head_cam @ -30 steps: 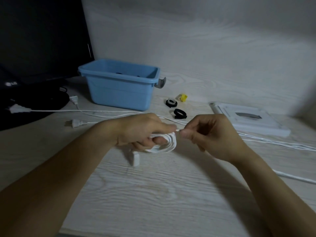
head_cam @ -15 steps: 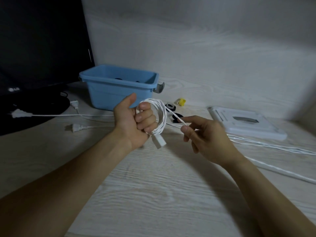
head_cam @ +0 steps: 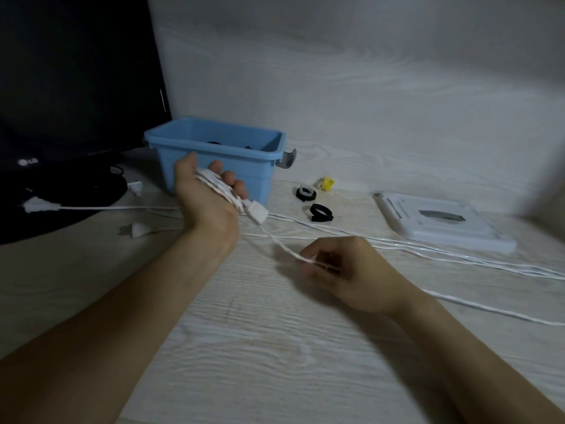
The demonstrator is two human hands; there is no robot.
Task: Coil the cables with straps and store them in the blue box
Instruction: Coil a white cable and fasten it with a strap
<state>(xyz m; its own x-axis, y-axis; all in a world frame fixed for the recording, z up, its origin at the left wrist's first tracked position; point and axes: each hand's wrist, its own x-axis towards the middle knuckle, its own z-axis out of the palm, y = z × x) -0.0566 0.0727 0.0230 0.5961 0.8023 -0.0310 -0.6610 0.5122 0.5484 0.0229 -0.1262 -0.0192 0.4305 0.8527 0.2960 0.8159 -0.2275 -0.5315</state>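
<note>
Up in front of the blue box [head_cam: 214, 166], the left hand [head_cam: 204, 194] is turned palm-up with its fingers curled around a bundle of white cable loops [head_cam: 218, 186]. A white plug block [head_cam: 257, 212] hangs from the bundle at the heel of that hand. From there a single strand of the cable runs down and to the right into the right hand [head_cam: 345, 270], which pinches it between thumb and fingertips low over the counter [head_cam: 275, 347]; this hand is blurred, so the exact finger positions are unclear. Beyond the right hand the cable trails off along the counter toward the right edge, beside other white cable runs. 2 black straps [head_cam: 321, 212] lie on the counter just right of the box, with a small yellow piece [head_cam: 327, 183] behind them. A flat white device [head_cam: 443, 221] sits further right. Dark items show inside the box, but what they are cannot be told. A black monitor [head_cam: 76, 87] stands at the left.
</note>
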